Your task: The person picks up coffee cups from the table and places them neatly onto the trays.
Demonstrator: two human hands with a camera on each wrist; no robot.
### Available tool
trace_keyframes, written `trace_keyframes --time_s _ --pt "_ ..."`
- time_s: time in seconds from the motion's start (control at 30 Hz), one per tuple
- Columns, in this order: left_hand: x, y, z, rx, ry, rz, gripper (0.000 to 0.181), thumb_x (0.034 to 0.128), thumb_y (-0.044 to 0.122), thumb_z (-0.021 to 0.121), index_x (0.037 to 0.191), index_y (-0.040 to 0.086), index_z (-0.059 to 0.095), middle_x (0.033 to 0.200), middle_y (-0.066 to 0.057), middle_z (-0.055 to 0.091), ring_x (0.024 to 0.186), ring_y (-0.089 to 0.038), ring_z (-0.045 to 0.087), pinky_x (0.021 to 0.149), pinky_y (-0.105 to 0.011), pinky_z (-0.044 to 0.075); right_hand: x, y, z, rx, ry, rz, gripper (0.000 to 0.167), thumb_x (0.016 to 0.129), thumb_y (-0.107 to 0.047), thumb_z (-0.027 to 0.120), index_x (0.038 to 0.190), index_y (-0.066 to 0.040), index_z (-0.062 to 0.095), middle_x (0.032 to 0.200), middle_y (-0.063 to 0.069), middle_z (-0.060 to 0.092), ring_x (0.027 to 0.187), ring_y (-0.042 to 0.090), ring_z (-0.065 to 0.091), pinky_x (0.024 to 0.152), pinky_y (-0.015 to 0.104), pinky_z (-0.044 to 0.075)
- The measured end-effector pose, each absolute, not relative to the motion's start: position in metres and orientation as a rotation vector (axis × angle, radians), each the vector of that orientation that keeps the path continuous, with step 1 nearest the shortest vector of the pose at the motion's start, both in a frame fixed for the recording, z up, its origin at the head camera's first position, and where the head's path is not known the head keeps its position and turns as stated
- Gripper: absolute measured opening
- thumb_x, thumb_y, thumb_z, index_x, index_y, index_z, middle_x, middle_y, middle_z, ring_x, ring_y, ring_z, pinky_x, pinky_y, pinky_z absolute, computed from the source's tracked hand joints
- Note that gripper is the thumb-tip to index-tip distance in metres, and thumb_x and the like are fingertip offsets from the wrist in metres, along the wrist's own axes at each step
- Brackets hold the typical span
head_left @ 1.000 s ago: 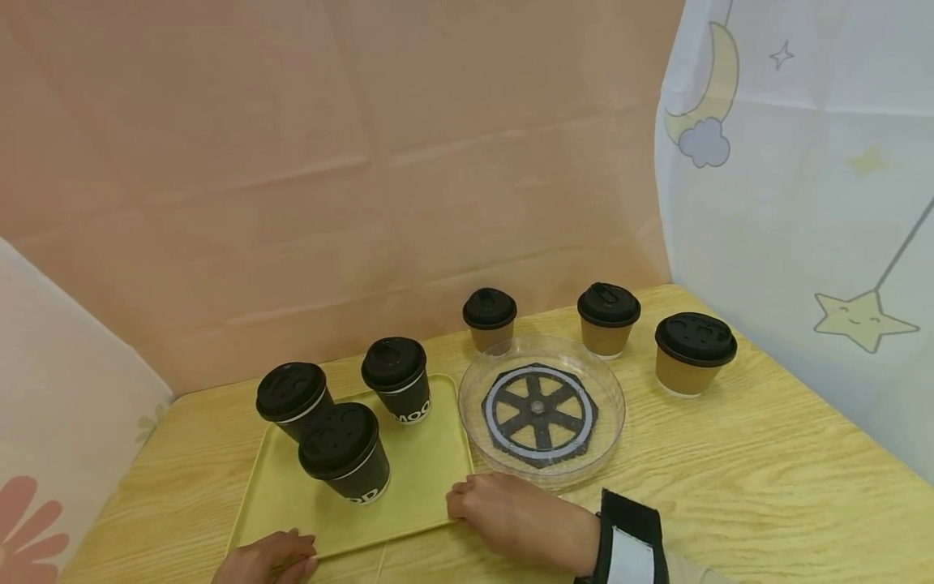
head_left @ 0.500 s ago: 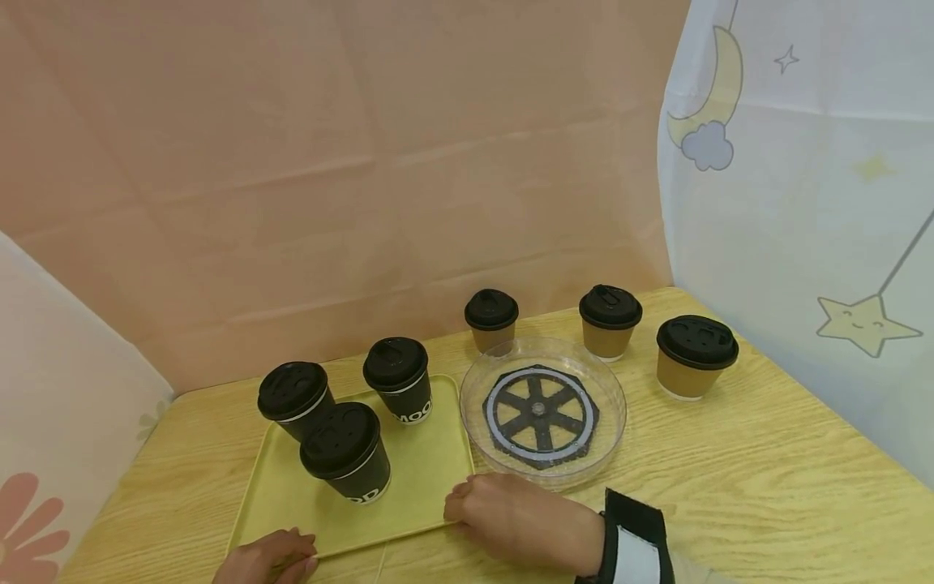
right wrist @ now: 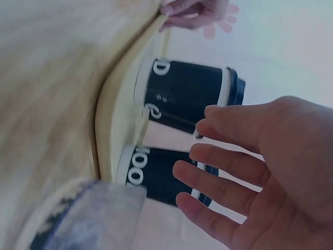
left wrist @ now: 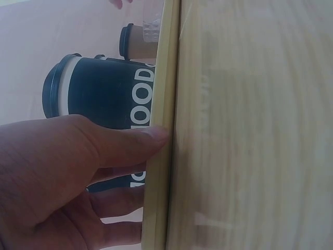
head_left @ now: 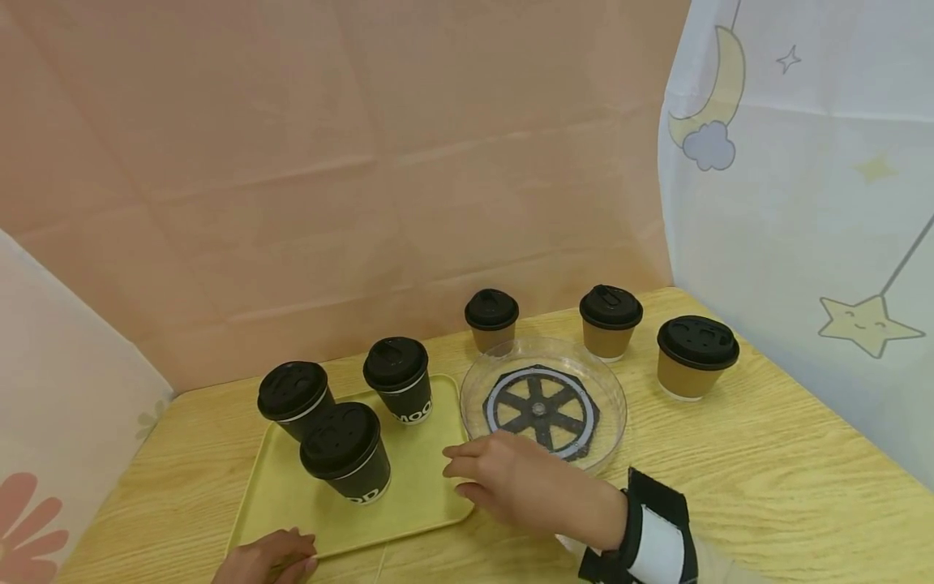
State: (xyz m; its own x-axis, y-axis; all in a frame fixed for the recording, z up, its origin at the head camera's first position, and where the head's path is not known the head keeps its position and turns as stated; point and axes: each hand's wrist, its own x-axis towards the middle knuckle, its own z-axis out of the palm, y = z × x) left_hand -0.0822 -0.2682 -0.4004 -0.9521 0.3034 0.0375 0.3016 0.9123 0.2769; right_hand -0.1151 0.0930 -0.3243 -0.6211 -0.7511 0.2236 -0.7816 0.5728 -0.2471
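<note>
A yellow tray [head_left: 419,491] bears three black paper cups with black lids: one at the back left [head_left: 293,397], one in front of it [head_left: 346,454] and one at the back right [head_left: 397,380]. My left hand [head_left: 266,560] pinches the tray's near edge at the left, the thumb [left wrist: 132,143] on the outer side of the rim in the left wrist view. Over the tray's near right corner hovers my right hand [head_left: 521,483], fingers spread and holding nothing. In the right wrist view its fingertips [right wrist: 187,200] point toward the black cups, apart from the rim.
A clear round dish [head_left: 616,434] with a dark wheel-like base stands against the tray's right side, partly behind my right hand. Three brown cups with black lids stand behind and right of it: left [head_left: 492,334], middle [head_left: 606,337], right [head_left: 686,373]. Cloth walls enclose the wooden table [head_left: 773,478].
My right hand has let go of the tray's near right corner and risen, its fingers opening out. My left hand, the tray and the cups have stayed where they were.
</note>
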Motion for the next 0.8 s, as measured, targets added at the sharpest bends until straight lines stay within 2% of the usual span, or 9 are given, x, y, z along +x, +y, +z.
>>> trace_keyframes --time_s 0.17,0.4,0.53,0.8 --pt "-0.082 -0.268 -0.401 0.495 3.073 0.437 0.013 0.0848 0.036 0.074 0.093 0.025 0.072 0.094 0.007 0.075 0.09 -0.017 0.073 0.071 -0.024 0.059 -0.124 0.103 -0.322 1.234 -2.675 0.487 0.023 0.093 -0.02 0.066 0.115 -0.015 0.07 0.127 0.001 0.067 0.107 0.015 0.068 0.087 0.029 0.058" --pt "-0.082 -0.268 -0.403 0.597 3.119 0.487 0.01 0.0835 0.03 0.076 0.09 0.024 0.072 0.089 0.009 0.074 0.087 -0.011 0.072 0.069 -0.024 0.059 -0.147 0.122 -0.316 1.107 -2.658 0.461 0.038 0.093 -0.022 0.067 0.129 -0.011 0.062 0.135 0.01 0.061 0.111 0.023 0.066 0.091 0.039 0.057" --pt "-0.083 -0.27 -0.405 0.605 3.131 0.461 0.011 0.0833 0.032 0.076 0.09 0.024 0.072 0.089 0.009 0.074 0.087 -0.008 0.072 0.069 -0.023 0.058 -0.164 0.132 -0.312 1.039 -2.651 0.448 0.044 0.091 -0.023 0.069 0.133 -0.01 0.059 0.139 0.013 0.057 0.101 0.023 0.069 0.088 0.039 0.057" --pt "-0.082 -0.27 -0.405 0.583 3.135 0.436 0.01 0.0832 0.032 0.076 0.09 0.026 0.072 0.09 0.009 0.074 0.088 -0.008 0.071 0.069 -0.023 0.059 -0.196 0.144 -0.304 0.958 -2.638 0.473 0.05 0.09 -0.024 0.071 0.134 -0.007 0.056 0.141 0.014 0.054 0.108 0.027 0.066 0.088 0.041 0.057"
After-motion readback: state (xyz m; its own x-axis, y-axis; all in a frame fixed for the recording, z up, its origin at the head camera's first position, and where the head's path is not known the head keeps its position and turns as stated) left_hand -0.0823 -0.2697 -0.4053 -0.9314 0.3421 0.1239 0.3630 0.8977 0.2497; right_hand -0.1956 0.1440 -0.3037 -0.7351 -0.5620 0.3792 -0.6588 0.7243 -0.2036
